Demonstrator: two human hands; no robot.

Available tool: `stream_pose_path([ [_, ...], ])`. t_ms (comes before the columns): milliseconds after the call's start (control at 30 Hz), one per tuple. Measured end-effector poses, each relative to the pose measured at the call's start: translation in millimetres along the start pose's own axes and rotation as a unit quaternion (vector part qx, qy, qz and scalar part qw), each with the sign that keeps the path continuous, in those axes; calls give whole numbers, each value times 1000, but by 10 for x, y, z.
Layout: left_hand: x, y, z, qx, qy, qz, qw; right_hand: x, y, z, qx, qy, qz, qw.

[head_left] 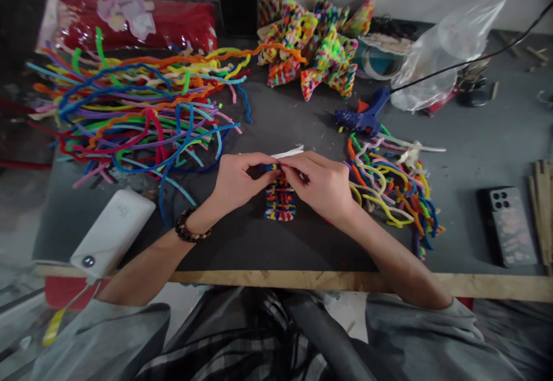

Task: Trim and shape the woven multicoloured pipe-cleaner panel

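Observation:
A small woven strip (280, 201) of many-coloured pipe cleaners hangs over the dark table in front of me. My left hand (235, 184), with a beaded bracelet on its wrist, pinches the strip's upper left edge, where a blue piece shows. From the other side my right hand (324, 184) grips the top with thumb and forefinger closed. Both sets of fingertips almost meet, and they partly hide the weave's upper end. Just beyond them a flat white strip (290, 152) sticks out; I cannot tell whether it is held.
Loose pipe cleaners (142, 116) lie heaped at left, shorter pieces (389, 179) at right. Woven star-like shapes (315, 46) are piled at the back. Nearby are a blue glue gun (367, 114), a plastic bag (444, 52), a white power bank (114, 231) and a phone (510, 225).

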State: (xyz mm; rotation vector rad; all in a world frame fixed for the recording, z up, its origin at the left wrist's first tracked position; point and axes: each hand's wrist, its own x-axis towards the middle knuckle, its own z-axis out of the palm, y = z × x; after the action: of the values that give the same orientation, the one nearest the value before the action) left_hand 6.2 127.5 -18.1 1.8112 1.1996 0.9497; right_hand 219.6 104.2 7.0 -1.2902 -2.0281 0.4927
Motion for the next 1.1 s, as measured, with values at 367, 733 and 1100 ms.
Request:
stream_pose_path([
  [367, -35, 75, -5, -1, 10, -20, 1000, 71, 16, -105, 37, -27, 4, 999],
  [733, -50, 77, 14, 27, 22, 13, 999, 15, 74, -40, -37, -10, -42, 998],
  [1100, -56, 114, 4, 10, 30, 44, 999, 10, 24, -56, -17, 6, -27, 999],
])
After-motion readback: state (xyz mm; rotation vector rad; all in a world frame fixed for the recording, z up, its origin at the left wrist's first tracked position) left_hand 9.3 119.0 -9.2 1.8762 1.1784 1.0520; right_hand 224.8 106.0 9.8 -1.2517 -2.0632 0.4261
